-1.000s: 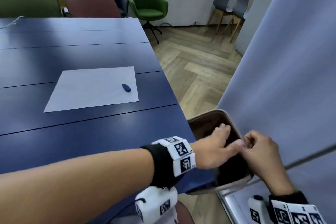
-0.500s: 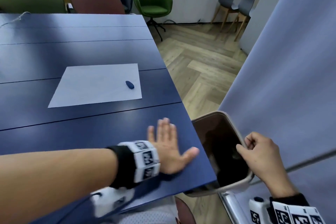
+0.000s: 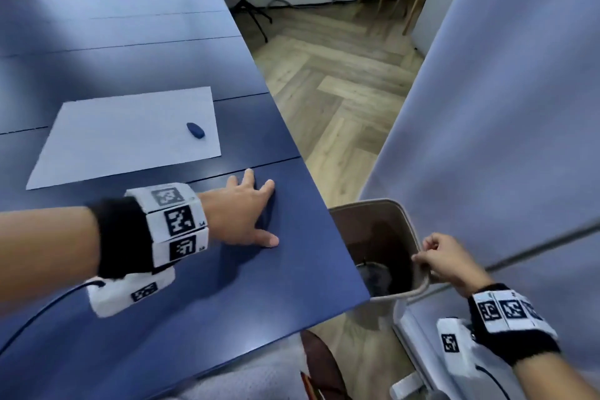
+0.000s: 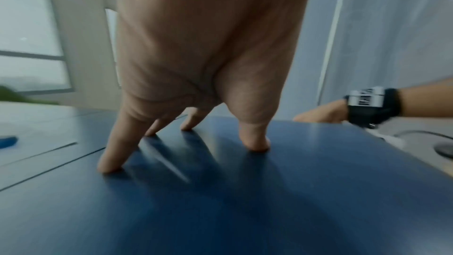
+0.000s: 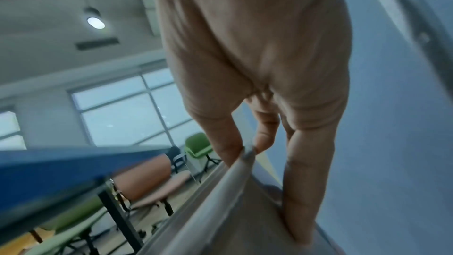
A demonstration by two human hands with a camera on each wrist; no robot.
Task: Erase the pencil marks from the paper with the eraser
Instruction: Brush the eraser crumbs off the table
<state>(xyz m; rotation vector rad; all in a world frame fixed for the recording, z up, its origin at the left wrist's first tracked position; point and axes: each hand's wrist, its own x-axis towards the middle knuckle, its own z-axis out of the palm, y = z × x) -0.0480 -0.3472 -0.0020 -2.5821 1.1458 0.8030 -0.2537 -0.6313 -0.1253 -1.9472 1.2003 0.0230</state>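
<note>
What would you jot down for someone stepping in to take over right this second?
Left hand: flat on the table, fingers spread, holding nothing.
Right hand: pinching the rim of the bin beside the table.
Eraser: lying on the paper, near its right edge, untouched.
Done: cannot tell whether any marks remain; the sheet looks blank from here.
Left: let go of the bin, pick up the eraser, check and rub the paper.

Pencil marks on paper [image 3: 130, 136] too faint to make out; eraser [image 4: 7, 141] cut by frame edge in left wrist view, blurred. Bin [image 3: 407, 224] interior dark, contents unclear. Right hand [image 3: 449, 258] fingertips partly hidden behind bin rim
</note>
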